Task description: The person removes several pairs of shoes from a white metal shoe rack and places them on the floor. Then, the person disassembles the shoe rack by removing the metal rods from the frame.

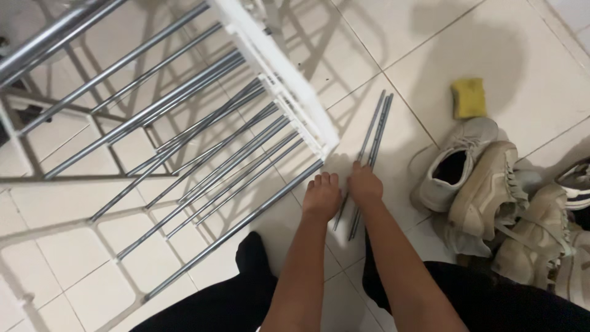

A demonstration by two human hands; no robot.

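Metal rods (372, 147), thin and grey, are lying loose in a small bundle on the pale tiled floor (430, 37), running from near the person's knees up toward the corner of a drying rack. The right hand (364, 184) is pressing down on the rods near their lower half, fingers curled over them; it seems to be gripping them, though the fingers are hiding the contact. The left hand (321, 195) is resting just beside it, palm down and fingers flat on the tile, holding nothing, touching or nearly touching the bundle. The drying rack (270, 80), a white frame strung with many grey bars, is leaning across the left part of the view, its corner just above the left hand. Several worn light sneakers (485, 190) are piling up at the right, near the right forearm, and a yellow sponge (468, 97) is lying on the floor beyond them.
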